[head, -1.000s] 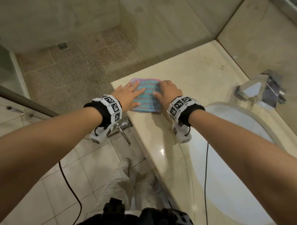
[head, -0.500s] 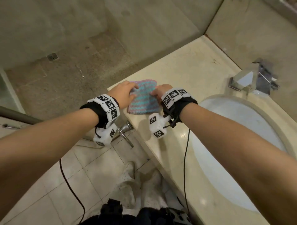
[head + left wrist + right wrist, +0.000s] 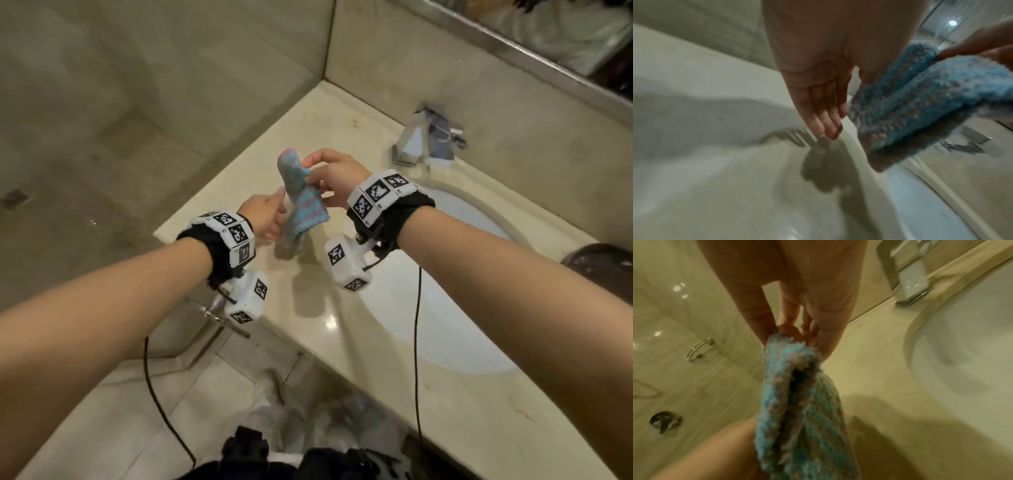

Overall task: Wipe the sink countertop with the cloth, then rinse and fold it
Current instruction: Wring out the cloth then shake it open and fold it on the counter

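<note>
Tabletop (image 3: pixel 342 329) lies bare now: I've lifted the cloth (image 3: pixel 301 200) off its far-left corner, so folding looks done. Right hand (image 3: pixel 334 176) pinches its top edge; left hand (image 3: pixel 265 217), fingers straight, rests alongside, released.

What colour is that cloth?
The cloth has light blue and pinkish-grey stripes, clearest in the head view.

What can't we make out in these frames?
- Left hand fingertips: head view, behind the cloth; contact with it unclear.
- Tap: right wrist view, motion-blurred and cut off by the top edge.
- Dark object by the sink: head view, cut off at the right edge.
</note>
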Tool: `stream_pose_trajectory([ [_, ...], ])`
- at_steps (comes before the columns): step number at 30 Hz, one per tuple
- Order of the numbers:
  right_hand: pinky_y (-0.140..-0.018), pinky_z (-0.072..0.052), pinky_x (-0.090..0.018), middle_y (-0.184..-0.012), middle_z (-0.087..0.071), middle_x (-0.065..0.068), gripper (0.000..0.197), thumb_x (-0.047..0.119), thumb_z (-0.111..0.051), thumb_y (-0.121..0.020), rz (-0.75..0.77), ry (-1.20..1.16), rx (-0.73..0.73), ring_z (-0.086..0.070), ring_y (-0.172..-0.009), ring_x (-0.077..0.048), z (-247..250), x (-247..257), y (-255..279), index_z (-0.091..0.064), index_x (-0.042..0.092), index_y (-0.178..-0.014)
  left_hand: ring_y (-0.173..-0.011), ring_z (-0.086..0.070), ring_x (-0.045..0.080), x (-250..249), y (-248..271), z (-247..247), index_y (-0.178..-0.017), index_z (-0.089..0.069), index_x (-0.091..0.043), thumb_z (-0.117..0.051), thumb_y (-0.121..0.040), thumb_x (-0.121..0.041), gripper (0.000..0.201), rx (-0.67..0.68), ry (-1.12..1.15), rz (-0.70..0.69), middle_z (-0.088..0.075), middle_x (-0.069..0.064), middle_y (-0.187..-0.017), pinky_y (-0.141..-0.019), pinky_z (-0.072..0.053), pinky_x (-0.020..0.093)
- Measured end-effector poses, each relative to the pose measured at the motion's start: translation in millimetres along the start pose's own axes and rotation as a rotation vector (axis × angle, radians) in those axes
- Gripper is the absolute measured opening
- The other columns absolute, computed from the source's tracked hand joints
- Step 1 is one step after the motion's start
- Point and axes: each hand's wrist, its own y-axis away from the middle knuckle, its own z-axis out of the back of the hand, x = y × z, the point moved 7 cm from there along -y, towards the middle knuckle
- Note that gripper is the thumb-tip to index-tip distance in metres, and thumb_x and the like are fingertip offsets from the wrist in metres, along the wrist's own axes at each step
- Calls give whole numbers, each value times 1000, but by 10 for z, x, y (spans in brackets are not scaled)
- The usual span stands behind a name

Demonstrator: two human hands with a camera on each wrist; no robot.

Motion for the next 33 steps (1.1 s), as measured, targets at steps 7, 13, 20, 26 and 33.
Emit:
stream_pose_trajectory([
  [7, -56, -45, -23, -66, -45, -4, 31, -9, -44, -85, -5, -176, -127, -38, -53, -12, 1062, -394, 466, -51, 17, -70, -78, -60, 26, -126, 91, -1224, -102, -55, -2, -20, -89, -67, 75, 344, 389, 207, -62, 14, -86, -72, -49, 34],
  [13, -62, -47, -27, -65, -46, -3, 31, -9, -46, -85, -77, -307, -350, -39, -52, -13, 2260, -1113, 1002, -50, 18, -71, -74, -59, 12, -474, 451, -2264, -90, -55, -22, -46, -94, -10, 16, 435, 205, 82, -59, -1, -84, -69, -51, 29],
  [20, -51, -47, -21, -68, -50, -6, 28, -8, -48, -87, -153, -355, -579, -45, -45, -10, 3522, -1963, 1736, -53, 16, -73, -66, -52, 12, -730, 801, -3642, -96, -55, -26, -48, -91, -1, 26, 542, -5, -3, -57, 0, -80, -61, -46, 26],
  [26, -51, -42, -24, -68, -53, -7, 31, -8, -47, -88, -170, -391, -786, -42, -48, -12, 4425, -2519, 2393, -53, 18, -72, -72, -59, 14, -1029, 1131, -4808, -116, -53, -21, -51, -90, 0, 33, 632, -130, -110, -61, 5, -93, -51, -54, 19],
  [33, -53, -46, -30, -80, -60, -15, 22, -5, -50, -86, -179, -352, -1052, -49, -49, -15, 5178, -2775, 2724, -61, 15, -88, -71, -60, 21, -1364, 1211, -5623, -123, -51, -13, -56, -85, 2, 41, 597, -158, -238, -60, 6, -92, -58, -52, 30],
])
